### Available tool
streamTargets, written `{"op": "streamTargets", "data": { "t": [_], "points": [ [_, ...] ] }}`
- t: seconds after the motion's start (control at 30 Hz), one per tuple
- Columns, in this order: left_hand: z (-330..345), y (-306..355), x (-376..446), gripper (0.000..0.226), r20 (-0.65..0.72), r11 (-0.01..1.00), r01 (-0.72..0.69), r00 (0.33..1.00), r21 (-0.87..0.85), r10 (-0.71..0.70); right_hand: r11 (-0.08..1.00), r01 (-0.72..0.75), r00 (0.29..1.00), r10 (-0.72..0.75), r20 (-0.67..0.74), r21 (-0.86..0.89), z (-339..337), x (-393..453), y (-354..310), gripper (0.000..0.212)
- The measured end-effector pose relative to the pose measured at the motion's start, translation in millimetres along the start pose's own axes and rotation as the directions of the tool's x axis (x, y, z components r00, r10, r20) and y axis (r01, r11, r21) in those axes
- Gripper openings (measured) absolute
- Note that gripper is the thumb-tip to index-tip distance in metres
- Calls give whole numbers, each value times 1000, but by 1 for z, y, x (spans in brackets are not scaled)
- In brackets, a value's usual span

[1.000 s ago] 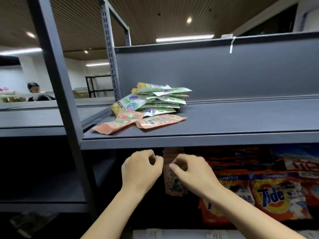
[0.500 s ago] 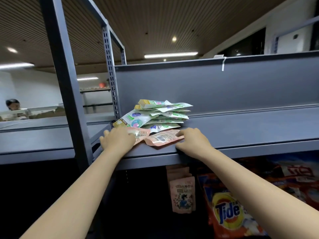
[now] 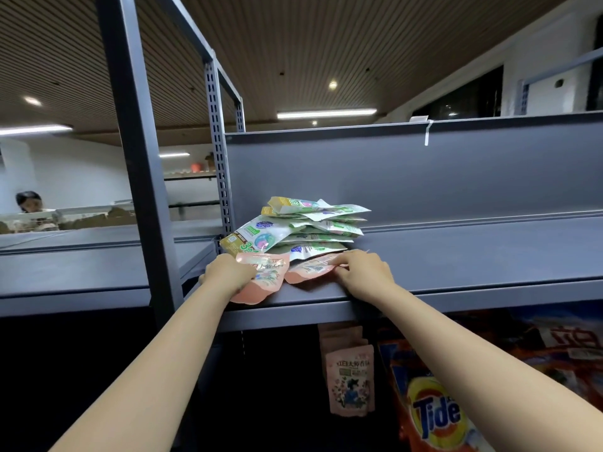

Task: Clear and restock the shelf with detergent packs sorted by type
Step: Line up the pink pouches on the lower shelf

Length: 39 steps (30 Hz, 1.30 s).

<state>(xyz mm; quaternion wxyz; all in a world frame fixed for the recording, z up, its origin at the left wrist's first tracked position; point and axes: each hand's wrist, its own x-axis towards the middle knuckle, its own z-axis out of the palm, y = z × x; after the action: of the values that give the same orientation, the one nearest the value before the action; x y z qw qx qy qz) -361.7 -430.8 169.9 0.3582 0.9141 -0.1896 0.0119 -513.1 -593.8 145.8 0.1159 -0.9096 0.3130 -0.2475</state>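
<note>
On the grey top shelf (image 3: 456,256) lies a stack of several green and white detergent packs (image 3: 306,226), near the left upright. Two pink packs lie in front of the stack. My left hand (image 3: 228,272) grips the left pink pack (image 3: 266,280), which hangs over the shelf's front edge. My right hand (image 3: 362,272) pinches the right pink pack (image 3: 308,270), which lies flat on the shelf. Below the shelf hang more pink packs (image 3: 350,383), with orange Tide bags (image 3: 434,415) to their right.
A grey upright post (image 3: 140,158) stands just left of my left arm, and a perforated post (image 3: 217,164) rises behind the stack. The shelf has a tall back panel (image 3: 424,174). A person (image 3: 29,205) sits far off at the left, behind another shelf.
Both hands rose from the hanging pink packs under the shelf to the top shelf and took hold of the two pink packs. The left pack has slid toward the front edge.
</note>
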Motion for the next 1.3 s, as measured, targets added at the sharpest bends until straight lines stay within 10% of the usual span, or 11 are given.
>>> {"op": "streamTargets", "data": {
  "t": [0.6, 0.8, 1.13, 1.3],
  "points": [
    [23, 14, -9, 22, -115, 919, 56, 987, -389, -109, 979, -14, 992, 40, -123, 201, -26, -2, 25, 28],
    [23, 24, -18, 31, -220, 867, -70, 974, -494, -46, 971, 110, 920, -20, -391, 211, -38, 2, 17, 18],
    [40, 51, -37, 9, -131, 653, -202, 979, -730, 158, 930, 362, 891, -325, -316, 66, -20, -9, -9, 46],
    [40, 51, -41, 12, -112, 556, -196, 977, -808, 182, 944, -29, 995, 58, -81, 329, -8, -8, 5, 111]
  ]
}}
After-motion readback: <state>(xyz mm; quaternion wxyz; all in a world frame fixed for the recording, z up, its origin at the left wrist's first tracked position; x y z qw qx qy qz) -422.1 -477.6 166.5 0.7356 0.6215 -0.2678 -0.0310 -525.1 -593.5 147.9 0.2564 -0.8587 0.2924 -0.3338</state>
